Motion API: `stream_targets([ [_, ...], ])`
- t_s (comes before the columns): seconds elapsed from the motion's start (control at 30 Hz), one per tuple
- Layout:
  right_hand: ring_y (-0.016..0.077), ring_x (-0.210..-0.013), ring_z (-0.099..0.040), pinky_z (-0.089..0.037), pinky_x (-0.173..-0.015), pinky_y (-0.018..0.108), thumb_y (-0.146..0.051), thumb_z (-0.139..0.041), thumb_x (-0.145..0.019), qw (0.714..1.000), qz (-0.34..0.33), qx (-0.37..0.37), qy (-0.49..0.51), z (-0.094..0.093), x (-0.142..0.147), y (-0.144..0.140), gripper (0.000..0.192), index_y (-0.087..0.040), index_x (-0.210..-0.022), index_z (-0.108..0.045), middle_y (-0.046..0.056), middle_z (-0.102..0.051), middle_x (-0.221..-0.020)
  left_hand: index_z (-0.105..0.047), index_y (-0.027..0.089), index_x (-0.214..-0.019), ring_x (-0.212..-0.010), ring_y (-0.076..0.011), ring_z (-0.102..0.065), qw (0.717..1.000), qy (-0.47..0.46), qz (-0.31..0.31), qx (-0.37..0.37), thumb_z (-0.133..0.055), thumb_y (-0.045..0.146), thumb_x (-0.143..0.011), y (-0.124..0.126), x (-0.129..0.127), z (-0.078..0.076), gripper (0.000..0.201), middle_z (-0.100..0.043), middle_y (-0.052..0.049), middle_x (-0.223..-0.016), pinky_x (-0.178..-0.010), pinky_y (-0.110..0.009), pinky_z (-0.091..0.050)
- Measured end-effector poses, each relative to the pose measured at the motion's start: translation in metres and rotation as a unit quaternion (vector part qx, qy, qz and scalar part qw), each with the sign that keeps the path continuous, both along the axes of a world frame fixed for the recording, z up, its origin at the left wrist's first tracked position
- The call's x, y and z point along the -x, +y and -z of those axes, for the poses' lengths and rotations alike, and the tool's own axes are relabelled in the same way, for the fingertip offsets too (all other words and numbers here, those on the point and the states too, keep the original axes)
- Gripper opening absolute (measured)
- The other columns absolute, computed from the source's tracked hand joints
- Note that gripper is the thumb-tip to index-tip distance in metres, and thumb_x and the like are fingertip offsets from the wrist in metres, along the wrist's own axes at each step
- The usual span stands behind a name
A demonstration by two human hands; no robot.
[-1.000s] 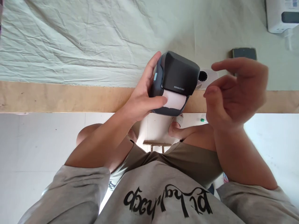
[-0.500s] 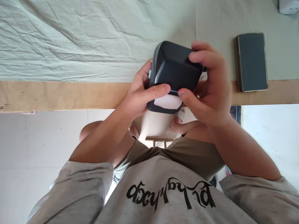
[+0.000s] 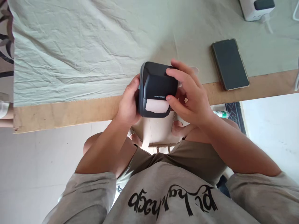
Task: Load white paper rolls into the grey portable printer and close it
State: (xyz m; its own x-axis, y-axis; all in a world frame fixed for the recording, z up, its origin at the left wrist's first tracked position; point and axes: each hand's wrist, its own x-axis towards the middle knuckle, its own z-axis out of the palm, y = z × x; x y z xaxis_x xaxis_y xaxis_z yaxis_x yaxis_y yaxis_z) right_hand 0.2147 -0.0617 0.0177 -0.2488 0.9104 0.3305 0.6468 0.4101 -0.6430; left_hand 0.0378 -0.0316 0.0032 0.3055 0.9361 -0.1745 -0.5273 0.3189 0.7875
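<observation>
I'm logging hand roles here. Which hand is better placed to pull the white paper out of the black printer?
Probably the right hand: its thumb sits beside the white paper, while the left hand steadies the black printer.

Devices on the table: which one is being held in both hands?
The small black label printer at the table edge, white paper showing at its slot, left hand and right hand around it. The phone lies untouched.

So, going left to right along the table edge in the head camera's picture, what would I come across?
Patterned fabric at the far left → left hand → black label printer held between both hands → right hand → dark phone lying on the pale green cloth.
</observation>
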Motion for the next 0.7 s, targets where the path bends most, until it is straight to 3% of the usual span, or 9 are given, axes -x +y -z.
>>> stream_targets([
  [0.2,0.0019,-0.056,-0.05,-0.051,-0.049,0.027,-0.019,-0.054,-0.088,1.0,-0.023,0.011,0.019,-0.0034,-0.0027,-0.0022,0.044,-0.032,-0.128,-0.041,0.005,-0.044,-0.147,-0.068,0.019,-0.099,-0.12,-0.0228,-0.063,1.0,0.019,-0.008,0.02,-0.043,0.042,-0.098,0.0011,0.0001,0.0027,0.035,-0.072,-0.005,-0.095,-0.095,-0.032,-0.055],
  [0.37,0.0084,-0.07,-0.058,-0.052,-0.051,0.028,-0.023,-0.056,-0.087,1.0,-0.023,0.013,0.016,-0.0028,-0.0022,0.0002,0.048,-0.036,-0.13,-0.039,0.004,-0.043,-0.147,-0.069,0.021,-0.093,-0.119,-0.024,-0.063,0.998,0.053,-0.034,0.019,-0.038,0.046,-0.099,0.0008,-0.0007,0.0036,0.04,-0.072,-0.005,-0.092,-0.091,-0.032,-0.055],
  [0.53,0.0139,-0.086,-0.062,-0.05,-0.051,0.027,-0.022,-0.057,-0.085,0.998,-0.044,0.041,0.03,-0.0033,-0.0001,0.001,0.056,-0.036,-0.134,-0.034,0.005,-0.036,-0.153,-0.068,0.021,-0.086,-0.105,-0.0218,-0.066,0.997,0.069,-0.025,0.008,-0.047,0.046,-0.097,0.0011,0.0025,0.0022,0.034,-0.068,-0.003,-0.081,-0.081,-0.029,-0.052],
  [0.63,0.0099,-0.079,-0.059,-0.047,-0.049,0.024,-0.024,-0.058,-0.085,0.995,-0.048,0.07,0.055,-0.005,0.0,-0.0011,0.06,-0.036,-0.137,-0.031,0.005,-0.029,-0.157,-0.067,0.022,-0.084,-0.101,-0.0211,-0.067,0.998,0.059,-0.013,0.012,-0.049,0.047,-0.096,0.0012,0.0053,0.0041,0.033,-0.067,-0.003,-0.079,-0.078,-0.028,-0.052],
  [0.7,0.0046,-0.068,-0.053,-0.047,-0.049,0.023,-0.025,-0.062,-0.083,0.995,-0.026,0.062,0.067,-0.007,-0.001,-0.002,0.06,-0.035,-0.136,-0.034,0.006,-0.032,-0.153,-0.068,0.022,-0.087,-0.105,-0.0218,-0.066,0.999,0.046,-0.007,0.018,-0.047,0.049,-0.096,0.0012,0.0059,0.0057,0.035,-0.069,-0.003,-0.083,-0.081,-0.029,-0.053],
])
